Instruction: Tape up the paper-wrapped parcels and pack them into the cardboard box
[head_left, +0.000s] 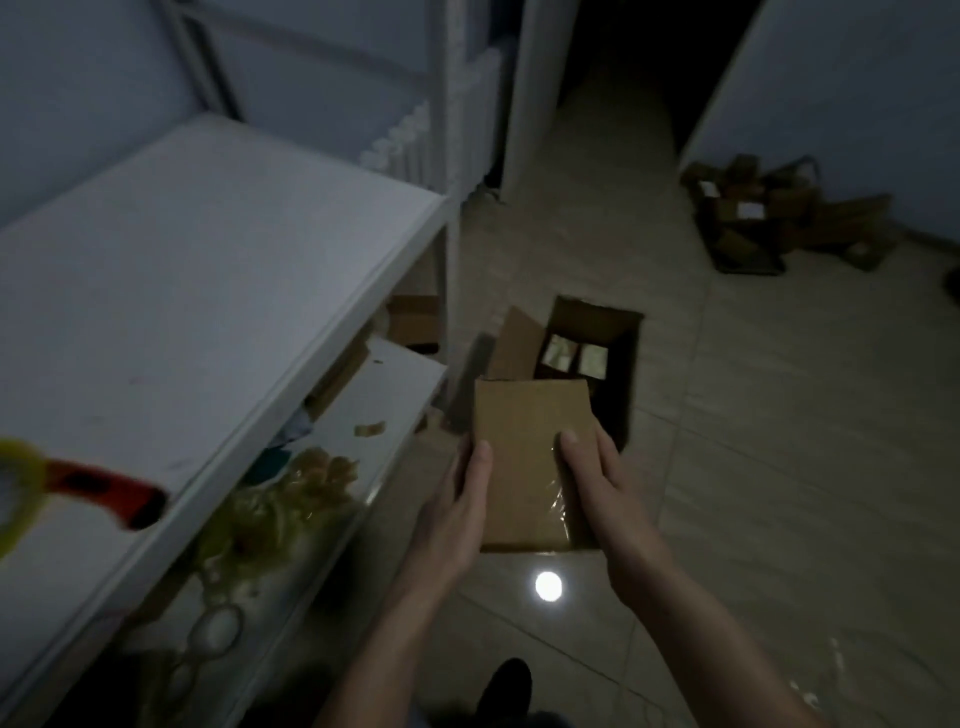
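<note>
Dim, blurred room, so risks first, biggest leading: white shelf at left, its post close beside the box on the floor; could clip the parcel on the way down and knock it out of line. Box open, one flap leaning inward at its left side; likely to catch the parcel's far edge and stop it seating flat. Parcel held in the air near the viewer, just short of the box opening and overlapping its near rim, not yet inside; a two-sided hold with thumbs on top, so a slip could drop it onto what lies below. Shiny tape at the parcel's right near corner, looking creased; may peel if rubbed against the rim. Left hand clamped on the parcel's left edge, right hand clamped on its right edge. Contents next: box holding at least two pale glossy packs at its far end, the rest of the inside dark and unreadable, so free room only guessed. Far right, by the wall, a loose heap of cartons. Near left, on the shelf top, a tape dispenser, yellow and red, lying untouched.
</note>
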